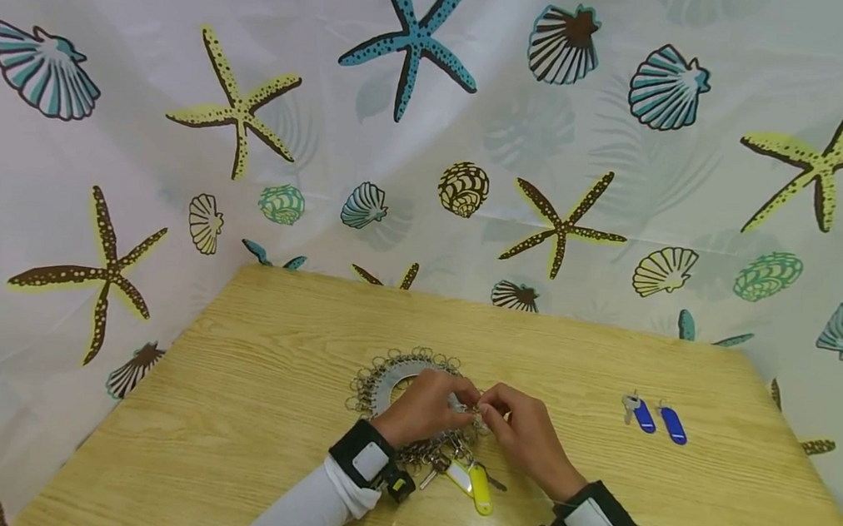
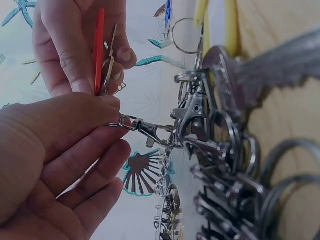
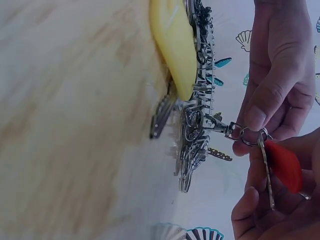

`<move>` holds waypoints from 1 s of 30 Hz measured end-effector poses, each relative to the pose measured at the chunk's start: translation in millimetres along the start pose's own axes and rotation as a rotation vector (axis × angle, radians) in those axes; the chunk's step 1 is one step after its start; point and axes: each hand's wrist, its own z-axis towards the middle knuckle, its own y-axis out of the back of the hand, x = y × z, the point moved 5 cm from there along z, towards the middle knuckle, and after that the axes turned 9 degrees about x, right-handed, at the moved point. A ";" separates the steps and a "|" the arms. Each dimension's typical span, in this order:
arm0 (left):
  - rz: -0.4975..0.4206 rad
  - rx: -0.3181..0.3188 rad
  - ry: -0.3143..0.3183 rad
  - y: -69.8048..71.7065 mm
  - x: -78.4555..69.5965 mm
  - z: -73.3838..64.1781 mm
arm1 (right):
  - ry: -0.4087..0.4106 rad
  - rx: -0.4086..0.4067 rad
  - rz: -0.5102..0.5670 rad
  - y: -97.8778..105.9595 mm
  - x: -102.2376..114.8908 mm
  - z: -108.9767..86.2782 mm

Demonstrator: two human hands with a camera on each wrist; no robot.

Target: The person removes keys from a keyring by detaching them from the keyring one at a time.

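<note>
A round metal key rack (image 1: 384, 387) with small clips and rings all around its rim lies on the table, partly hidden under my left hand (image 1: 427, 405). My left thumb and index finger pinch a small split ring (image 3: 249, 136) that is linked to one swivel clip (image 2: 145, 131) of the rack. Close against it, my right hand (image 1: 530, 440) holds a red key tag (image 3: 285, 167) and a key (image 3: 267, 175) at that same ring. In the head view my fingers cover the red tag.
Two yellow-edged key tags (image 1: 480, 490) with keys hang off the rack's near side onto the wooden table (image 1: 265, 416). Farther right lie two blue key tags (image 1: 673, 424), one beside a silver key (image 1: 630, 407). A shell-patterned curtain (image 1: 432, 147) stands behind the table.
</note>
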 end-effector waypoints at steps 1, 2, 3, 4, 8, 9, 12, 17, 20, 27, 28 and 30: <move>-0.008 0.004 0.007 -0.2 -0.3 -0.2 | -0.003 -0.004 -0.008 0.3 -0.3 -0.5; -0.021 0.008 0.017 -0.6 -0.3 -0.3 | -0.008 -0.009 -0.013 0.8 -0.5 -0.8; -0.032 0.013 0.026 -1.0 0.0 -0.3 | -0.011 -0.013 -0.020 1.4 -0.7 -1.2; -0.042 0.015 0.036 -1.4 0.5 -0.3 | -0.011 -0.018 -0.022 2.1 -0.7 -1.5; -0.057 0.012 0.059 -1.0 1.9 -0.5 | 0.008 -0.024 -0.021 4.2 0.3 -2.4; -0.056 0.013 0.058 -0.8 2.0 -0.5 | 0.017 -0.023 -0.018 4.4 0.7 -2.5; -0.056 0.024 0.053 -0.1 1.7 -0.5 | 0.034 -0.016 -0.012 4.1 1.1 -2.9; -0.040 0.034 0.053 -0.9 1.3 0.6 | 0.037 -0.015 -0.004 2.7 0.3 -3.2; -0.031 0.029 0.051 -1.2 0.5 1.0 | 0.036 -0.016 -0.003 1.9 -0.3 -2.9; -0.035 0.011 0.034 -2.0 -1.5 1.7 | 0.032 -0.023 -0.002 1.4 -1.6 -3.9; -0.036 0.008 0.031 -1.9 -1.8 1.8 | 0.032 -0.024 -0.003 1.5 -1.7 -4.1; -0.037 0.005 0.030 -1.8 -2.0 1.8 | 0.034 -0.028 -0.010 1.6 -1.7 -4.2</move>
